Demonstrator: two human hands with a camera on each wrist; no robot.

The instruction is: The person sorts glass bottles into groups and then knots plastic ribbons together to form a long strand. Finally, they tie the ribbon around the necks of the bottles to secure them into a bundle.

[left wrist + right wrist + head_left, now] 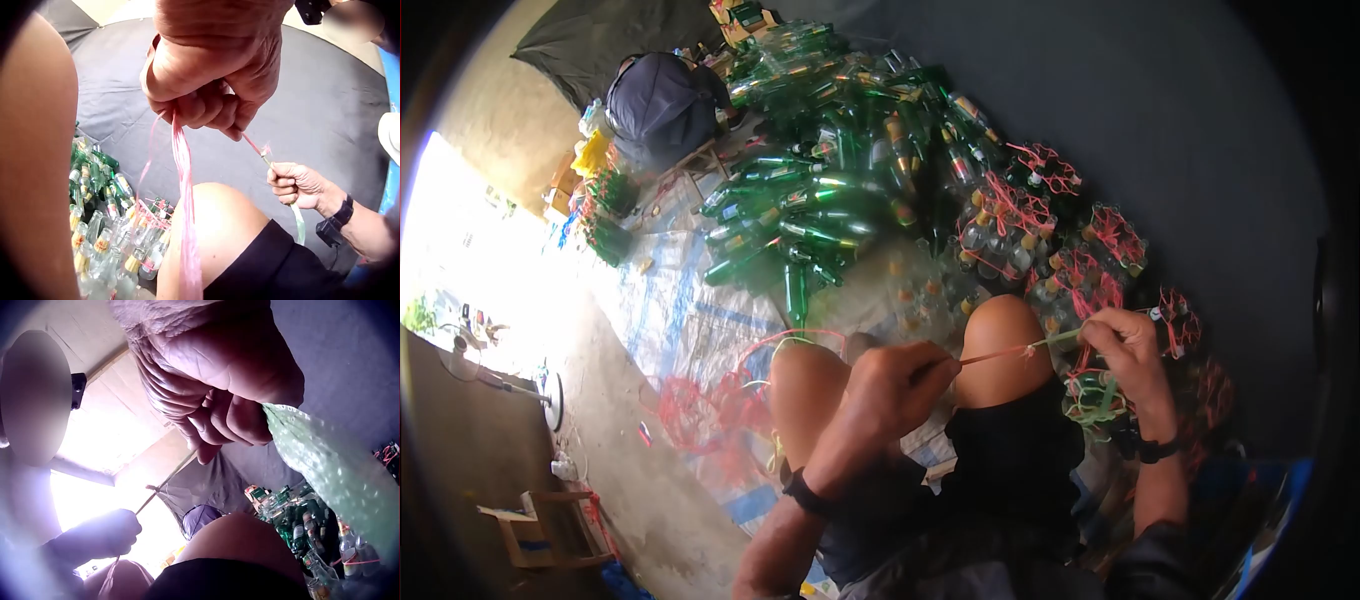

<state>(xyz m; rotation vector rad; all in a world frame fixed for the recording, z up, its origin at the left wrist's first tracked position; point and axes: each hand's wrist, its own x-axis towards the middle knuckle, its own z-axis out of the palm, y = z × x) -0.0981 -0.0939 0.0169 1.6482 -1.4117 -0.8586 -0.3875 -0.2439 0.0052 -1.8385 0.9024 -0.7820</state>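
Above the knees in the head view, the left hand (900, 385) grips a pink string (997, 354), and the right hand (1125, 350) pinches a green strip (1062, 337). Pink and green meet at a small knot (1029, 350), and the line between the hands is taut. In the left wrist view, pink strands (186, 206) hang from the curled left hand (212, 69). In the right wrist view, a wide green plastic strip (331, 469) trails from the right hand (219, 381).
A heap of green bottles (820, 200) lies ahead. Clear bottles with pink netting (1015, 205) stand to the right, by a dark sheet (1160, 120). Loose pink string (710, 410) lies on the left. A person in dark clothing (660, 110) bends at the back left, and a fan (550, 395) stands far left.
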